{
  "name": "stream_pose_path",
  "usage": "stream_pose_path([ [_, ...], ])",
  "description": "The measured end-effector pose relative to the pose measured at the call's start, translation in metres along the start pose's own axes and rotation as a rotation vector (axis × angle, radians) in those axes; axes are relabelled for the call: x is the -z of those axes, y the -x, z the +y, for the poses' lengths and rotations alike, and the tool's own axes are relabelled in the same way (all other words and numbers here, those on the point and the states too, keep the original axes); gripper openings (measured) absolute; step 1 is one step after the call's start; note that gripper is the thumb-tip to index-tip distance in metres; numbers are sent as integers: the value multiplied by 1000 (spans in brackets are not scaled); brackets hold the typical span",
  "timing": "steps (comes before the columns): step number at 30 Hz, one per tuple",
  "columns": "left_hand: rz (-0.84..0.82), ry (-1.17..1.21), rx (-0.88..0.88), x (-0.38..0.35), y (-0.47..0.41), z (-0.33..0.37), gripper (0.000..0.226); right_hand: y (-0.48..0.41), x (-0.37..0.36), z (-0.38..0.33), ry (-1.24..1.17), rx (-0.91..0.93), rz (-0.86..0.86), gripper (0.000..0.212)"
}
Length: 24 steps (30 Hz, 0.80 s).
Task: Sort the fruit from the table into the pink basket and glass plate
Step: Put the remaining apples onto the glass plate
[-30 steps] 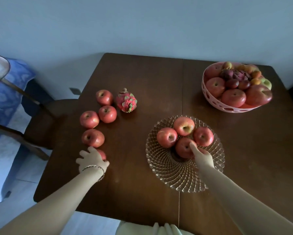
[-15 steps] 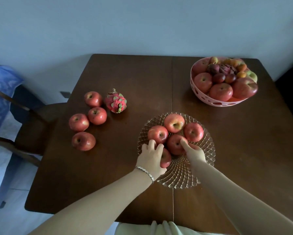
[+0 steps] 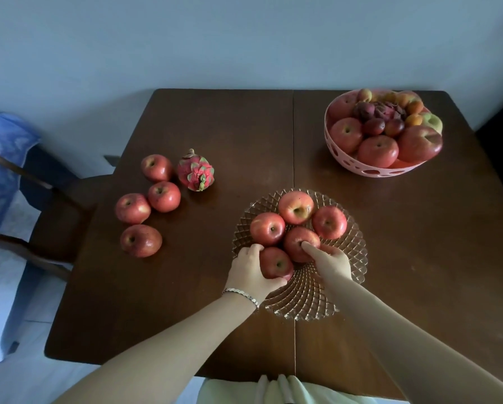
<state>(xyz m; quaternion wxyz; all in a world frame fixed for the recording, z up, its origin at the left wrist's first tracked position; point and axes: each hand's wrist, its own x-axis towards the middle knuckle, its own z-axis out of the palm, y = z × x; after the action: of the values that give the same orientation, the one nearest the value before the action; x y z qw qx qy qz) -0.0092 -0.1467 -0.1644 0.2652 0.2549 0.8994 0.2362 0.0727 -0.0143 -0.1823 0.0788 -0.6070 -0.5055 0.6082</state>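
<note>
Placement of an apple (image 3: 276,263) on the glass plate (image 3: 358,249) was the step in hand: the left hand (image 3: 249,271) grasped it in curled fingers (image 3: 253,249), while the right hand (image 3: 330,259) touched a neighbouring apple (image 3: 298,239) with its index finger, grasp not determinable. The next move likely called for a gentle release, then a reach left of the fingers. Count stood at five apples on the plate, four loose apples (image 3: 141,240) and one dragon fruit (image 3: 196,170) on the worktop (image 3: 244,126) leftward, and one heaped pink basket (image 3: 369,171) beyond the right fingers (image 3: 308,246).
</note>
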Motion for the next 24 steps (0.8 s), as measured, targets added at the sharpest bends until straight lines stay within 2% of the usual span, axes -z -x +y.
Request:
stream_pose_path([
  [5,-56,26,-59,5,2,-3,76,0,-1,1,51,15,25,58],
  [7,109,48,-160,23,-2,-8,67,0,-2,0,73,18,29,58],
  [9,417,-23,-200,45,-15,-30,56,0,-5,-2,93,20,28,56],
  [10,534,-83,-131,56,-22,-45,54,0,-6,-3,98,17,26,55],
  [11,573,-143,22,68,-29,-61,57,1,-6,-3,100,14,28,54],
  [13,478,-205,427,88,-37,-93,73,1,-8,-4,106,11,32,53],
  [14,413,-224,556,95,-39,-106,78,2,-8,-4,108,10,33,53],
  [15,361,-230,612,99,-41,-116,80,3,-7,-4,109,13,36,52],
  [18,316,-206,561,106,-46,-133,78,4,-7,-3,92,15,30,52],
  [22,357,-110,533,110,-35,-127,71,4,-5,-3,84,5,22,57],
  [24,361,-65,407,105,-23,-107,69,5,-4,-5,79,-12,7,53],
])
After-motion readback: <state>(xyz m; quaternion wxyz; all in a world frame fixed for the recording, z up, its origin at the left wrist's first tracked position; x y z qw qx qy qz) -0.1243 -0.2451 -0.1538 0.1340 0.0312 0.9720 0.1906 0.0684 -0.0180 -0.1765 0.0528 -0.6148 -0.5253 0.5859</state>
